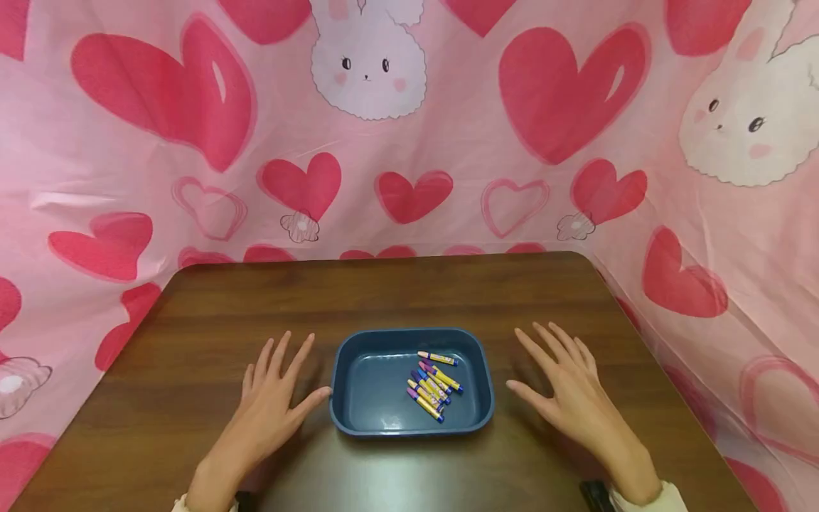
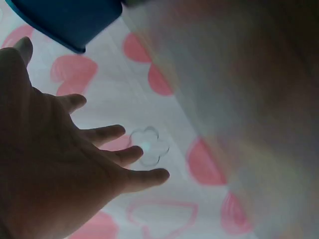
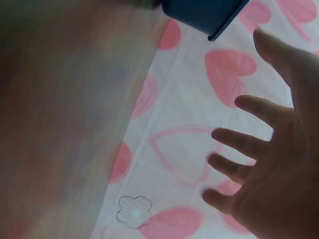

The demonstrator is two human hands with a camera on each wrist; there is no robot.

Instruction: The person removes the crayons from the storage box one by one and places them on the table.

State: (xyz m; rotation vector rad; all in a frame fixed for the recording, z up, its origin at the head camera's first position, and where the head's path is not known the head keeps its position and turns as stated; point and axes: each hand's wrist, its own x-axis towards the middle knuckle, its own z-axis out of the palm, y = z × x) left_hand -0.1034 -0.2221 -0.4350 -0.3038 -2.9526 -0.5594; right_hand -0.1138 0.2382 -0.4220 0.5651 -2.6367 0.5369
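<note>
A dark blue rectangular tray (image 1: 367,432) sits on the table, with several crayons (image 1: 427,395) in yellow wrappers lying in its right half. One crayon (image 1: 438,358) lies apart from the pile, near the back wall. My left hand (image 1: 271,405) is spread to the left of the tray, its thumb tip right at the rim; the left wrist view shows the same hand (image 2: 65,154) with nothing in it. To the right of the tray, my right hand (image 1: 576,395) has its fingers spread and holds nothing. In the right wrist view, the hand (image 3: 279,144) is below the tray's corner (image 3: 204,17).
The brown wooden table (image 1: 409,291) has rounded far corners. Pink cloth (image 1: 358,149) printed with hearts and rabbits hangs behind it and along both sides. A dark band (image 1: 596,496) is on the right wrist.
</note>
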